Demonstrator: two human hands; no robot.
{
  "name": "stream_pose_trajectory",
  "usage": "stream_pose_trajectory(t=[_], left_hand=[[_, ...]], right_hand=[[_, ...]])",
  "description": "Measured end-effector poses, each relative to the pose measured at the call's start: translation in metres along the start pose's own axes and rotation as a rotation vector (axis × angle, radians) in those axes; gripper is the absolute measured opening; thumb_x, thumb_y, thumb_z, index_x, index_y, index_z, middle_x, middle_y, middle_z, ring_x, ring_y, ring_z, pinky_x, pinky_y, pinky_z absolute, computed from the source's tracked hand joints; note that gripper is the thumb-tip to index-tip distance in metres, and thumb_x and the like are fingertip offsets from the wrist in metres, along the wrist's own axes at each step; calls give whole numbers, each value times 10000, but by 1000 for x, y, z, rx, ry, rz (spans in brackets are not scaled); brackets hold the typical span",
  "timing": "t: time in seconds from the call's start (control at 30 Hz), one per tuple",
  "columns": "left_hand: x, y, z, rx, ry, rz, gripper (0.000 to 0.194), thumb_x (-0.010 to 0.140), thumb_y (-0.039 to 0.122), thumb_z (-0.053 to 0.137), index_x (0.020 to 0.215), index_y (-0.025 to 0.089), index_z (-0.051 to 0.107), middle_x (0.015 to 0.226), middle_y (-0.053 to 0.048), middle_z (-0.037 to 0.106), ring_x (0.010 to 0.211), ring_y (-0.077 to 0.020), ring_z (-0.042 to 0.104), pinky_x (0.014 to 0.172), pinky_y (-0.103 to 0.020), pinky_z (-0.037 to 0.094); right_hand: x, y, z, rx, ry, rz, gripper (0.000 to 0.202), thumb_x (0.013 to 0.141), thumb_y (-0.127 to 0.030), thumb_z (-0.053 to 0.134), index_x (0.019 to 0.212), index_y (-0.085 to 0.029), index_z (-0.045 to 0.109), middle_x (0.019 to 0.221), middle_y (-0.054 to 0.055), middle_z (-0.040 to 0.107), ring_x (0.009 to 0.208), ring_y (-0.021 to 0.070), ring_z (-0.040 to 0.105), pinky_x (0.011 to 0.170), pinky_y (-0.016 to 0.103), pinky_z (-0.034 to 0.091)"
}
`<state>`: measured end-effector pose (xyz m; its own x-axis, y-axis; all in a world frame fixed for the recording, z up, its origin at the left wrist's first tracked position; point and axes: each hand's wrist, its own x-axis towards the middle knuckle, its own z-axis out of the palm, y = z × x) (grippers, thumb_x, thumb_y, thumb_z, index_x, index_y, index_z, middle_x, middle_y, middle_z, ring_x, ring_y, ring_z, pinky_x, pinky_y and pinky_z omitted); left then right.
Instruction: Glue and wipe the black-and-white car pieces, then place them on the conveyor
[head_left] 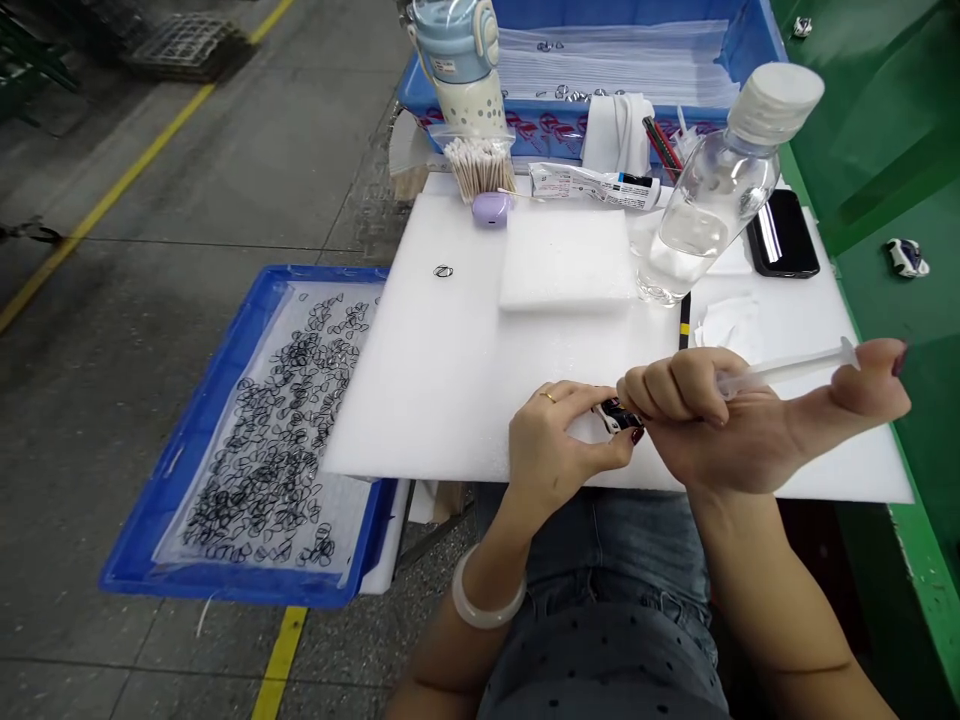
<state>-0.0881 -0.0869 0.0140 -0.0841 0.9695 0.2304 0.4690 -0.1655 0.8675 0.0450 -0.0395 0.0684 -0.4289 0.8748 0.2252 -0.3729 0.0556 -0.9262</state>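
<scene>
Clamped between the thumb and fingers of the left hand (pixel 551 450), near the lower middle of the frame, is a small black-and-white toy car (pixel 619 414), held just over the near edge of the white board (pixel 427 380). Its long axis seems to go roughly from left to right, sinking a little toward the right; which end is the front, I cannot tell, because fingers cover both ends.

Next to it, right of centre, the right hand (pixel 724 435) has its fingers curled tightly around a clear plastic syringe (pixel 795 368). Whether these fingers touch the car is not clear. The syringe's long axis rises gently toward the right, where the stretched thumb lies against the plunger's end; its front end appears to point left, to the car, but the fist hides the tip.

For doing this fine work well, I would judge, the left pinch should be firm yet not twist the car, the right fist should lean on something steady, and the thumb should press slowly and evenly, with the tip kept in sight.
</scene>
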Motion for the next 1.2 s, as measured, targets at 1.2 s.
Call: stream_pose_trajectory(t=[1.2], left_hand=[[-1,-2,1,9,14,21,244,673,253,791,914,228,759,910,-28,767,860,-225,682,750,-372,537]], right_hand=[[-8,5,-2,99,41,-86,708,886,-814,188,542,-202,281,474,-27,193,458,110,213,508,305,199]])
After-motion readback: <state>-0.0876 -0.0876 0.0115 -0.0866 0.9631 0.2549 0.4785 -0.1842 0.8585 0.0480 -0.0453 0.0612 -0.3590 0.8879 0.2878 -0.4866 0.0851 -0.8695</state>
